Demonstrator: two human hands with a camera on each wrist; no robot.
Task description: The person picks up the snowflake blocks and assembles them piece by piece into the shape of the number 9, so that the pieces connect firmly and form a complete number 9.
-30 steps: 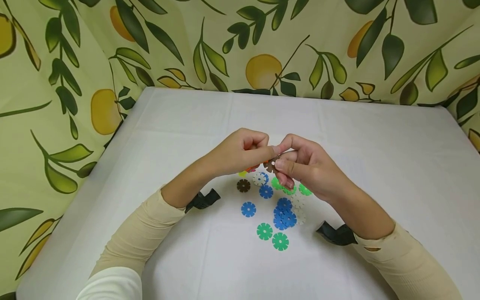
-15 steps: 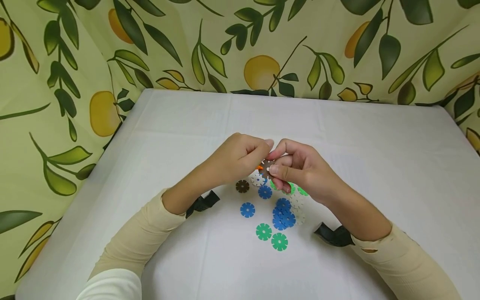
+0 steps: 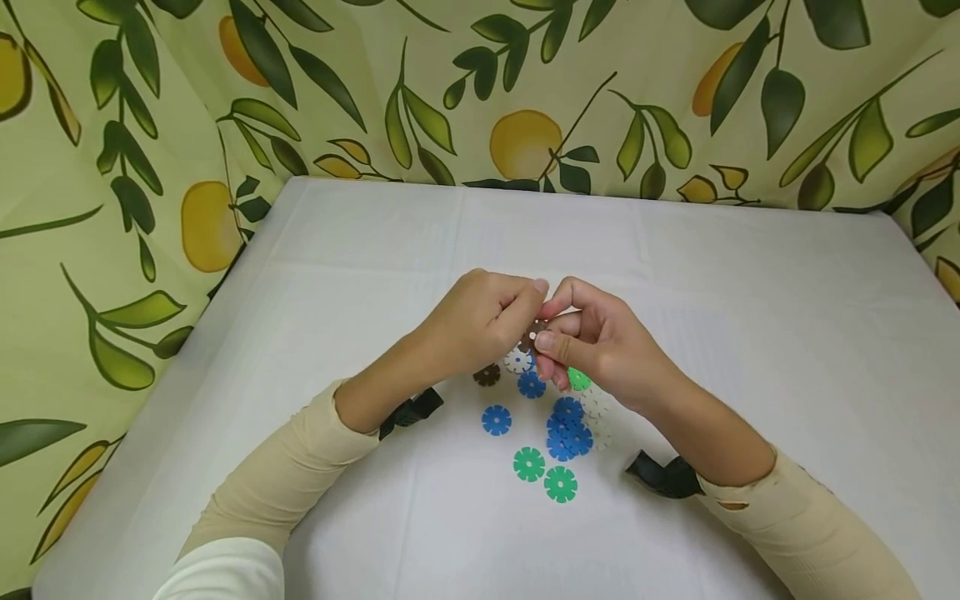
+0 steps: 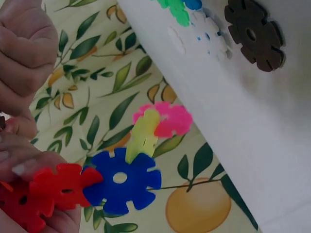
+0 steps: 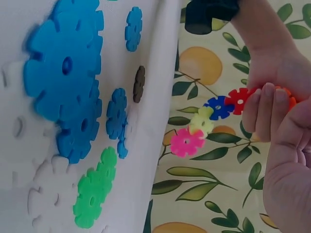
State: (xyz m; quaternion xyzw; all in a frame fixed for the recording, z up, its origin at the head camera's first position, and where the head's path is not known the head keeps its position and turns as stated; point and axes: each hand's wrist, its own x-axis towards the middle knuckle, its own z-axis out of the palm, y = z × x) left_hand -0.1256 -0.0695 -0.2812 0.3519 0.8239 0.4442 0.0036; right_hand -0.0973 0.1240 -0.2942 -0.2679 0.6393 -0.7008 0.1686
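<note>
My left hand [image 3: 480, 321] grips a chain of slotted plastic discs, back of the hand to the head camera. In the left wrist view the chain runs from red discs [image 4: 65, 187] in the fingers through a blue disc [image 4: 109, 194] and a yellow disc [image 4: 142, 138] to a pink disc [image 4: 175, 120] at its free end. An orange disc [image 5: 292, 99] shows among the fingers in the right wrist view. My right hand [image 3: 611, 346] pinches a brown slotted disc [image 3: 527, 342] between thumb and fingers, right against the left hand. Where the brown disc meets the chain is hidden.
Loose discs lie on the white table [image 3: 360, 517] below the hands: a blue pile [image 3: 567, 433], two green discs [image 3: 561, 484], white discs [image 3: 595, 403], a single blue disc [image 3: 497, 420] and another brown disc [image 3: 487, 376]. A leaf-patterned cloth [image 3: 442, 83] hangs behind.
Both hands have shifted slightly left and nearer. The left hand has rolled over, its thumb drawn back from the right fingertips, and the orange piece has gone from the head view.
</note>
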